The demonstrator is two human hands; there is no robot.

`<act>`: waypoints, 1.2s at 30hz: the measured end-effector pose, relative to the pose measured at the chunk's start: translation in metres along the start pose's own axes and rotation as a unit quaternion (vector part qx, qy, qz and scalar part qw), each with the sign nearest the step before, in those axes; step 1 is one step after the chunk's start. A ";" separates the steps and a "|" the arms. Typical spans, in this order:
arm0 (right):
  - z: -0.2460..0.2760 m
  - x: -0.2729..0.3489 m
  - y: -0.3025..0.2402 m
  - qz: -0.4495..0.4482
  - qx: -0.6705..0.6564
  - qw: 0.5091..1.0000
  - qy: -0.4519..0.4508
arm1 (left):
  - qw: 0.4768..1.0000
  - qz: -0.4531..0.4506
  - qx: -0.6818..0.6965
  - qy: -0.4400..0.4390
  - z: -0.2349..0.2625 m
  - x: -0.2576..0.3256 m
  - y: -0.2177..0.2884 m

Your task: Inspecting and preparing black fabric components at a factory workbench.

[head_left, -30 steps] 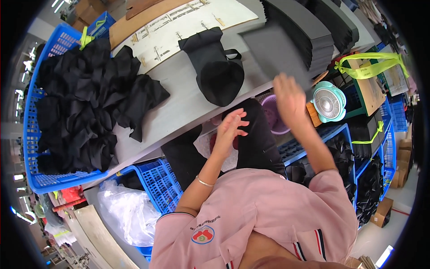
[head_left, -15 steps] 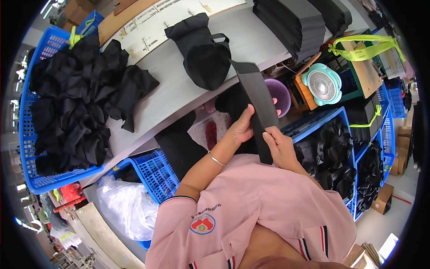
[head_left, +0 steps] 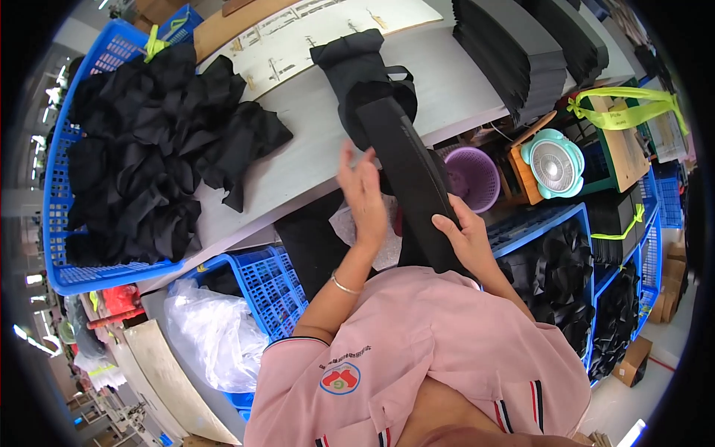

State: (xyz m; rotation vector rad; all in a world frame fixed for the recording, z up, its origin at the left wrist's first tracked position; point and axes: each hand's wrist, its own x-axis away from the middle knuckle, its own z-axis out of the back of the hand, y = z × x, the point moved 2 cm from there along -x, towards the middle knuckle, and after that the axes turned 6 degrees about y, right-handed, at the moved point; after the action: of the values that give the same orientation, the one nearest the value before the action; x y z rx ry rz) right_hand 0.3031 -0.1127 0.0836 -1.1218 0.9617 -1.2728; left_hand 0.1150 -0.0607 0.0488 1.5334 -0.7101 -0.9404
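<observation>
A long, flat black panel slants across the middle in front of me. My right hand grips its near right edge, thumb on top. Just left of the panel is my left hand, apart from it, fingers spread and slightly blurred, holding nothing. The panel's far end overlaps my view of a black sewn fabric piece with a strap loop, which lies on the grey table. Whether the two touch I cannot tell.
A blue basket heaped with black fabric pieces stands at the left. Stacks of black sheets lie at the back right. Beyond the table's edge are a purple basket, a turquoise fan and blue crates of black pieces.
My left hand has let go of the panel and moved left. The panel has turned its broad face up, and its far end now overlaps the fabric piece. My right hand keeps its hold.
</observation>
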 end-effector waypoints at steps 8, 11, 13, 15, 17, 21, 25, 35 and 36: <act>-0.015 -0.036 -0.003 0.118 0.219 0.966 0.064 | 0.967 -0.186 -0.166 -0.047 -0.022 -0.086 -0.028; -0.018 -0.052 -0.014 0.116 0.265 0.956 0.043 | 0.964 -0.198 -0.157 -0.087 -0.030 -0.085 -0.018; -0.021 -0.066 -0.017 0.108 0.296 0.948 0.040 | 0.955 -0.231 -0.156 -0.102 -0.031 -0.080 -0.006; -0.028 -0.084 -0.009 0.100 0.325 0.940 0.035 | 0.945 -0.263 -0.157 -0.116 -0.030 -0.072 0.008; -0.039 -0.104 0.001 0.208 0.330 0.918 0.069 | 0.916 -0.318 -0.113 -0.218 -0.032 -0.056 0.021; -0.052 -0.128 0.025 0.363 0.104 0.920 0.107 | 0.914 -0.275 -0.075 -0.287 -0.023 -0.026 0.035; -0.049 -0.132 0.040 -0.060 -0.232 0.970 0.036 | 0.941 -0.288 -0.098 -0.147 0.009 -0.009 0.042; -0.049 -0.113 -0.004 -0.149 -0.444 0.883 0.005 | 0.969 -0.187 -0.163 -0.004 -0.006 0.007 0.039; -0.049 -0.111 -0.003 -0.143 -0.455 0.879 0.007 | 0.979 -0.156 -0.134 -0.003 -0.007 0.005 0.039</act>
State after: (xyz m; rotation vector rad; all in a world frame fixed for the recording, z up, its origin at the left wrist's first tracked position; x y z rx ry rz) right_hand 0.2452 -0.0063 0.0698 -2.0405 1.5142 -1.0426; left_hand 0.1261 -0.0680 0.0866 1.4230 -0.3315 -1.2222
